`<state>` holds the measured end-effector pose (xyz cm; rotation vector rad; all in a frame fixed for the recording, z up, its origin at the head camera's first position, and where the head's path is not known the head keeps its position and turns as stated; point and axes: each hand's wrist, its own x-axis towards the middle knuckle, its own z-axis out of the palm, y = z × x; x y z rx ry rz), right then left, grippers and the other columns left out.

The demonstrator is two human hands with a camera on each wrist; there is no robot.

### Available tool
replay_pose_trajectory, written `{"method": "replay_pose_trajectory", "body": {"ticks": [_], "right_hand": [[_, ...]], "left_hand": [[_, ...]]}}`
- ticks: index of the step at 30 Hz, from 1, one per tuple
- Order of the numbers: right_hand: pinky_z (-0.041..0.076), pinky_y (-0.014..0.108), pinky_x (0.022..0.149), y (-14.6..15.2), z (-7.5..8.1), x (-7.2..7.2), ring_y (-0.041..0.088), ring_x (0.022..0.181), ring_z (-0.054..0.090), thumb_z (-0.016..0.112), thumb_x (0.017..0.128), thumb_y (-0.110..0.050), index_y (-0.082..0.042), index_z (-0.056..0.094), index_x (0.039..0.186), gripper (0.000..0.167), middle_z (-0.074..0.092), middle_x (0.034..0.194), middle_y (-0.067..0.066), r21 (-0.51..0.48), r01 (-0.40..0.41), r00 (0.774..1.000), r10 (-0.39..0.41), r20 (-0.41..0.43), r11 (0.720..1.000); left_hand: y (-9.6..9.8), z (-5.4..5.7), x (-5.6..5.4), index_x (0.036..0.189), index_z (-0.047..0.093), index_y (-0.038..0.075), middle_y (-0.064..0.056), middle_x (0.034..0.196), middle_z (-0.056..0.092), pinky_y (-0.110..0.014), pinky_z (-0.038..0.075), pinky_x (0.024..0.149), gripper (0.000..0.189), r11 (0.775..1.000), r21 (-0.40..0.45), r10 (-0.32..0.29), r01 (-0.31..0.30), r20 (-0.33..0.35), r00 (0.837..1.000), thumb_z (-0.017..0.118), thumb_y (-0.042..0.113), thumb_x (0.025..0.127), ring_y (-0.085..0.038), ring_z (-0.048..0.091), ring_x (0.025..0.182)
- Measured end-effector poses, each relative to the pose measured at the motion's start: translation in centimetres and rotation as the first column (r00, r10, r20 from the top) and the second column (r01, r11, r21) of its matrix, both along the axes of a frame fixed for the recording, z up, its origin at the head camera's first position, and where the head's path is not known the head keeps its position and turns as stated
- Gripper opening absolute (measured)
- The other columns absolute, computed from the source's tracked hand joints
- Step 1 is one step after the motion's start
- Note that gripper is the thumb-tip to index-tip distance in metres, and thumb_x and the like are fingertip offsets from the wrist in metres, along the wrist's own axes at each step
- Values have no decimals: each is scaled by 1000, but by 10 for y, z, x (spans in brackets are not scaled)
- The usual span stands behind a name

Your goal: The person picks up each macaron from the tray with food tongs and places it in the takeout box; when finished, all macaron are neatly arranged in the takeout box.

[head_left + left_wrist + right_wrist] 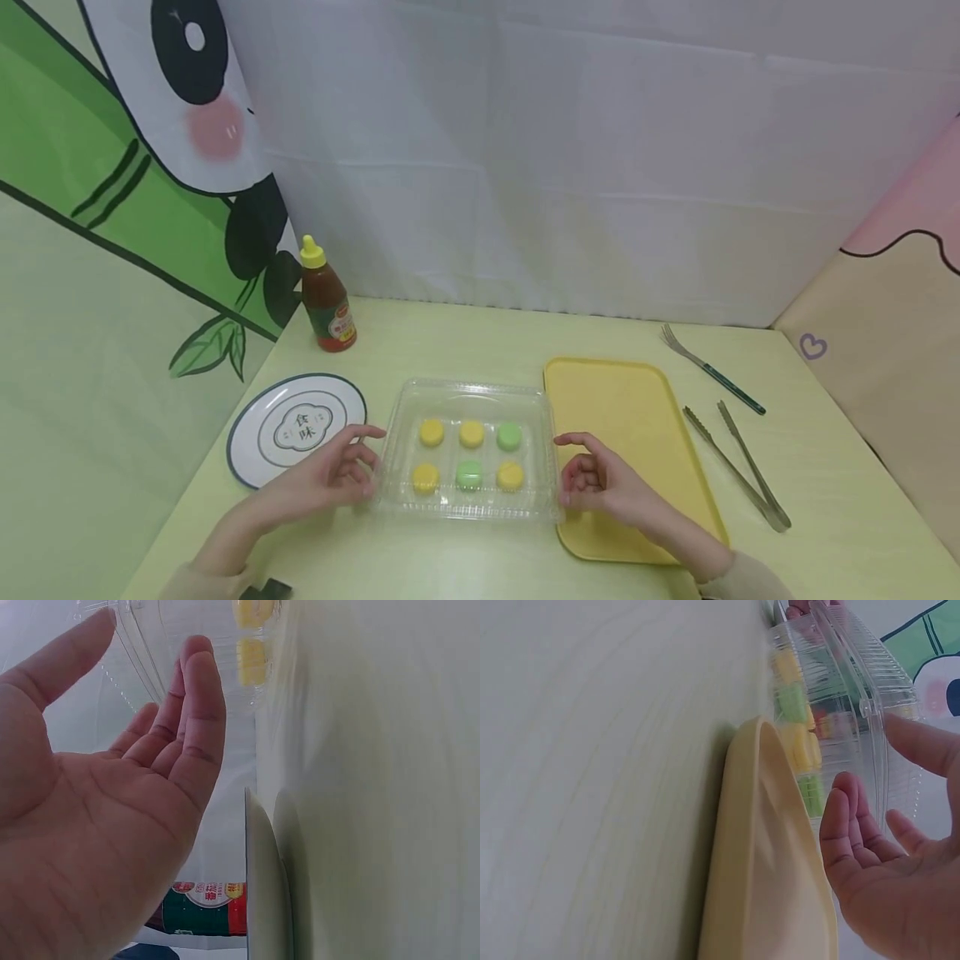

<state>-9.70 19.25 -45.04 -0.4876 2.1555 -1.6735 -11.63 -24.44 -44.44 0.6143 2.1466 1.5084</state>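
A clear plastic clamshell box (469, 502) with its lid over it sits between my two hands. Inside are several round macarons, some yellow (471, 433) and some green (509, 436). My left hand (330, 475) is at the box's left side, with fingertips right at its edge. In the left wrist view, the left hand (112, 802) has its thumb apart from loosely bent fingers. At the opposite side, my right hand (611, 483) reaches over the tray. The right wrist view shows the right hand (907, 862) with its thumb tip at the lid's rim and relaxed fingers lower down.
Right of the box lies a yellow tray (618, 400), its edge close against it. Metal tongs (738, 467) and a fork (712, 371) lie farther right. To the left are a white plate (258, 433) with a blue rim and, behind it, a sauce bottle (327, 304).
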Motion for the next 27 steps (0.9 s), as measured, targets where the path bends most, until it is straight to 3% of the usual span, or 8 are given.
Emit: {"method": "replay_pose_trajectory", "body": {"ticks": [11,27], "right_hand": [[49,22,69,-2,-2,7,13,78,58,78,84,-5,-5,34,146,77,58,98,17,-35,-15,1000,15,-8,999],[49,23,71,-3,-1,13,14,79,57,79,83,-6,-8,31,149,81,59,96,14,-28,4,1000,-4,-8,1000]], "left_hand": [[0,-2,6,147,30,8,-18,115,56,-33,54,81,73,999,30,16,-18,38,999,75,14,89,-28,64,96],[4,3,16,146,30,5,-19,114,56,-29,52,78,70,998,38,58,-59,31,998,73,13,92,-23,62,93]]}}
